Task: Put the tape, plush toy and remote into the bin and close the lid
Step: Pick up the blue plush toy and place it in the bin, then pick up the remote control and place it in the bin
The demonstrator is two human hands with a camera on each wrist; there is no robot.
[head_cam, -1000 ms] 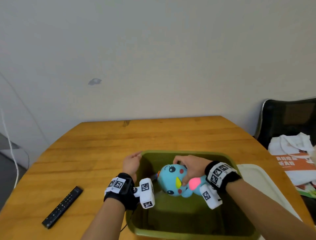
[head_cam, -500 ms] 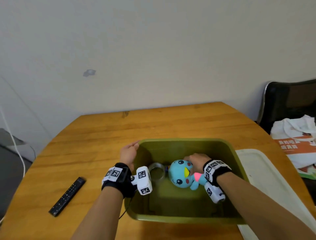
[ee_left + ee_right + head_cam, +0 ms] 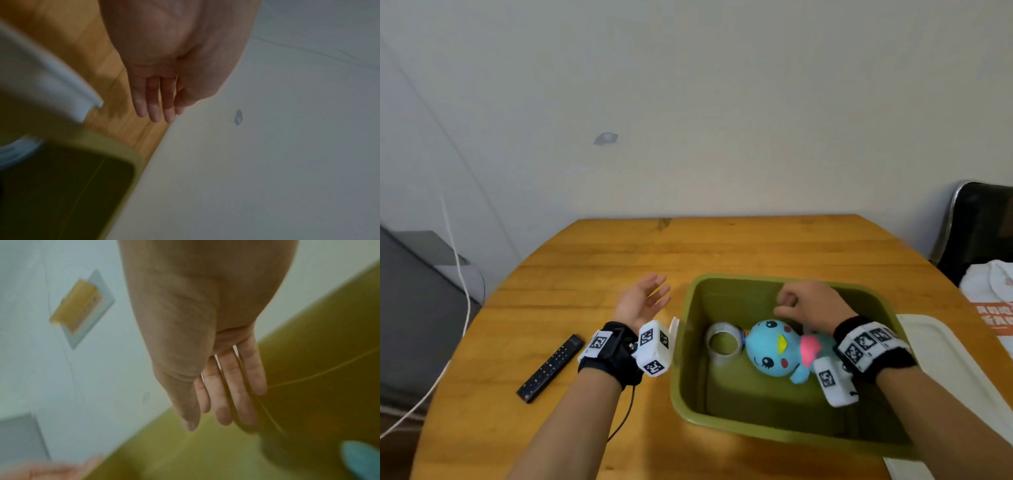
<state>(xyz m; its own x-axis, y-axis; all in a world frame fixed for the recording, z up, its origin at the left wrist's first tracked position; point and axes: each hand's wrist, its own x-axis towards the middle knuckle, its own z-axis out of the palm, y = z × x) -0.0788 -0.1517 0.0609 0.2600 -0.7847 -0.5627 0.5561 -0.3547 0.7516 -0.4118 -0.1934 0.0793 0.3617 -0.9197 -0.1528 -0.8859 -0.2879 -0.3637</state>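
The blue plush toy (image 3: 774, 349) lies inside the olive-green bin (image 3: 722, 423), next to the roll of tape (image 3: 723, 342) on the bin floor. My right hand (image 3: 803, 303) hovers over the bin just behind the toy, fingers relaxed and holding nothing; the right wrist view shows the fingers (image 3: 222, 394) extended beside the bin wall (image 3: 318, 353). My left hand (image 3: 645, 299) is open, palm turned toward the bin, above the table just left of the bin's rim (image 3: 115, 142). The black remote (image 3: 550, 367) lies on the table to the left of my left wrist.
The white lid (image 3: 945, 377) lies flat on the wooden table (image 3: 722, 246) right of the bin. A dark chair with a white bag (image 3: 989, 284) stands past the table's right edge. A white cable (image 3: 458, 274) hangs at the left. The wall is close behind.
My right hand has let go of the plush toy, which now lies in the bin by the tape, and has lifted. My left hand has come off the bin's rim and opened.
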